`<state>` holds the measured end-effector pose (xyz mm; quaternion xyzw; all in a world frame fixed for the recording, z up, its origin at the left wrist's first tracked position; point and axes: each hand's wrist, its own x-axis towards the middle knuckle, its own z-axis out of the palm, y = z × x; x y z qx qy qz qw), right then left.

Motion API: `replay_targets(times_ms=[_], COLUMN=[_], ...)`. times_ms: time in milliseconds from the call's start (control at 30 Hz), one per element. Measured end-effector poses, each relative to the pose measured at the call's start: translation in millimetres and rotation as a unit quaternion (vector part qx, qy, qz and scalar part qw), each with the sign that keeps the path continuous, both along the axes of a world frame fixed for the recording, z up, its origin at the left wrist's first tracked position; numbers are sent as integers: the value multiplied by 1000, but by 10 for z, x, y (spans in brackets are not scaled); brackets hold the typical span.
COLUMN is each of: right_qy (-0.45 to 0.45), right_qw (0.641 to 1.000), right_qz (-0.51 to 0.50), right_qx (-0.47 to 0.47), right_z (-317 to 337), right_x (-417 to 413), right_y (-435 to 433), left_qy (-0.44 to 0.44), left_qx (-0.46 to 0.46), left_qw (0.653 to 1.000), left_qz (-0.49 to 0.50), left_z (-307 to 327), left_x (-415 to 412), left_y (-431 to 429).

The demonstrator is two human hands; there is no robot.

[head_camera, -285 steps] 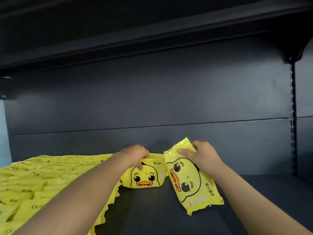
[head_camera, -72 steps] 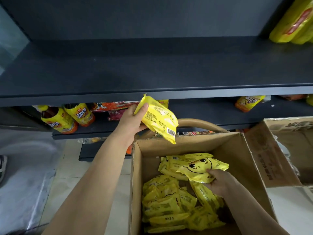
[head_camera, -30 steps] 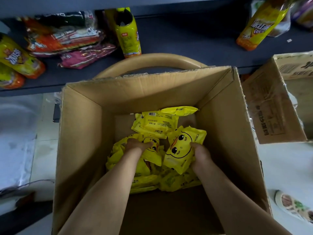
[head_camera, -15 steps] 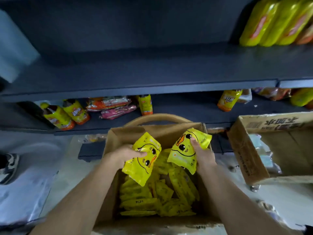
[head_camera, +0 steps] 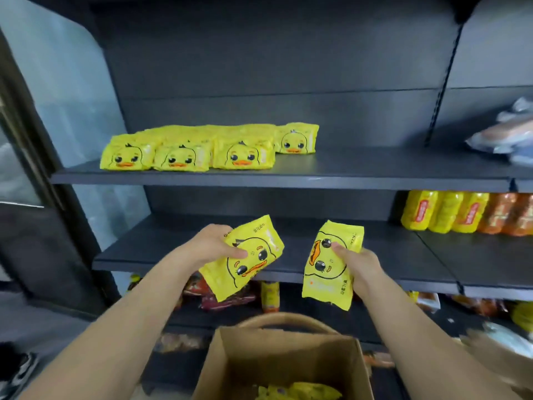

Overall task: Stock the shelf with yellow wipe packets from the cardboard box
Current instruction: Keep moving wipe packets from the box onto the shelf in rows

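The left packet [head_camera: 245,255], tilted, and the right packet [head_camera: 328,264] hang above the cardboard box [head_camera: 277,368] — the left hand [head_camera: 213,245] and right hand [head_camera: 357,264] each curled round one. Higher above the box, a stocked row [head_camera: 184,154] lines the shelf [head_camera: 346,171].

We can read no text for certain: the small dark print on the left wipe packet [head_camera: 253,272] and the right wipe packet [head_camera: 320,274] is blurred, as are the red labels on the yellow bottles [head_camera: 445,215].
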<state>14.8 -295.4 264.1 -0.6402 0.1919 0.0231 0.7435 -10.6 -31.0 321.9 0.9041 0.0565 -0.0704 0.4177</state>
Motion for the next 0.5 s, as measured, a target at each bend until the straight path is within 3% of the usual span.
replay_targets(times_ms=[233,500], right_qy=[-62,-152], right_qw=[998,983], right_qz=[11,27], right_qx=[-29,-103], right_z=[703,1419], right_x=[497,1126], right_y=[212,399], left_qy=[-76,-143], left_qx=[113,166], left_qw=[988,968], left_qz=[-78,-120], left_z=[709,1273], left_x=[454,1384], left_y=[207,498])
